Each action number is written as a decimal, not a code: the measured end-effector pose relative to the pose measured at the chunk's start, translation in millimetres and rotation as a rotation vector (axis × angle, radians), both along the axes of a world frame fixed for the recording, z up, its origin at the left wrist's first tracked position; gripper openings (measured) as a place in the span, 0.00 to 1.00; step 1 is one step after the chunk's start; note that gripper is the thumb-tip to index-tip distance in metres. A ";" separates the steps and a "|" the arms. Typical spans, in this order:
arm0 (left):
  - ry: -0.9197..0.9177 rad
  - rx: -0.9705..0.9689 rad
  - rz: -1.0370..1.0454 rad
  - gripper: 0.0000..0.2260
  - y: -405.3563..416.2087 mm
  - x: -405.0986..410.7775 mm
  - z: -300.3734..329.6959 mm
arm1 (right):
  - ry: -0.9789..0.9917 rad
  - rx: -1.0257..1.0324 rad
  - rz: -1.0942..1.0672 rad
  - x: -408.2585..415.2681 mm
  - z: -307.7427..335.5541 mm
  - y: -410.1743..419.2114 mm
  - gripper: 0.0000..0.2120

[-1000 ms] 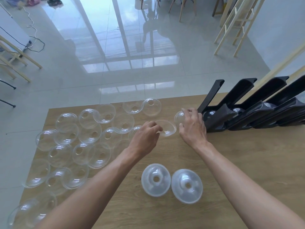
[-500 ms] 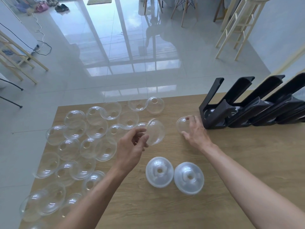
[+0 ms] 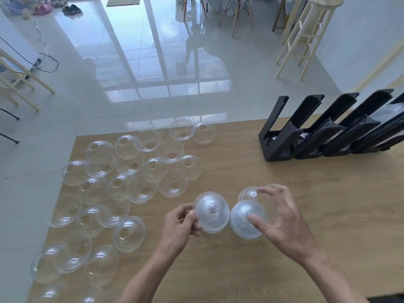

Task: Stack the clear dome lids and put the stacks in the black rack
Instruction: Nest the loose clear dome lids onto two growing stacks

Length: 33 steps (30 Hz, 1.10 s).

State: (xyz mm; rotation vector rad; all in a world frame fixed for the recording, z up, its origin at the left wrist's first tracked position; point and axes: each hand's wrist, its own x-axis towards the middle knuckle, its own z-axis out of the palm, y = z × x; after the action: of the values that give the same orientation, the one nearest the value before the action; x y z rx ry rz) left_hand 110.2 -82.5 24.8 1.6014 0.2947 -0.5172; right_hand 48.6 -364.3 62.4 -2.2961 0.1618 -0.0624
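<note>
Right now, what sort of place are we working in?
Probably a home or a small studio, not a factory: a wooden table on a glossy tiled floor, shoes by the far wall, and wooden-legged chairs behind.

Left hand point(image 3: 182, 224) fingers curled; right hand point(image 3: 284, 217) fingers spread, arched

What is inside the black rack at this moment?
The black rack holds clear lids in its far right slot; its front walls hide most of the other slots.
</note>
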 end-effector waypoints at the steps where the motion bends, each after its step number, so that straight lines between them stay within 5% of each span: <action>1: 0.000 0.021 0.001 0.07 -0.6 -1.5 -2.8 | 0.024 0.003 0.000 -10.3 -6.8 3.8 0.30; 7: -0.053 0.180 -0.026 0.10 3.4 -5.5 -14.9 | 0.094 0.055 -0.037 -30.1 -37.9 20.2 0.31; 16: -0.511 0.605 -0.549 0.50 -10.6 -11.6 -19.3 | 0.220 0.188 -0.183 -29.2 -61.5 30.7 0.50; 33: -0.495 0.615 -0.233 0.43 77.9 -65.4 -29.0 | 0.273 0.177 0.150 -18.3 -64.8 80.6 0.48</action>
State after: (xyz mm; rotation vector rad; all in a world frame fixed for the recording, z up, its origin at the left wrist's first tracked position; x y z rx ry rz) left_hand 44.8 -4.6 -4.2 2.3153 -0.1284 -0.1890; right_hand 30.2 -283.7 -2.4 -2.1242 0.1287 0.3308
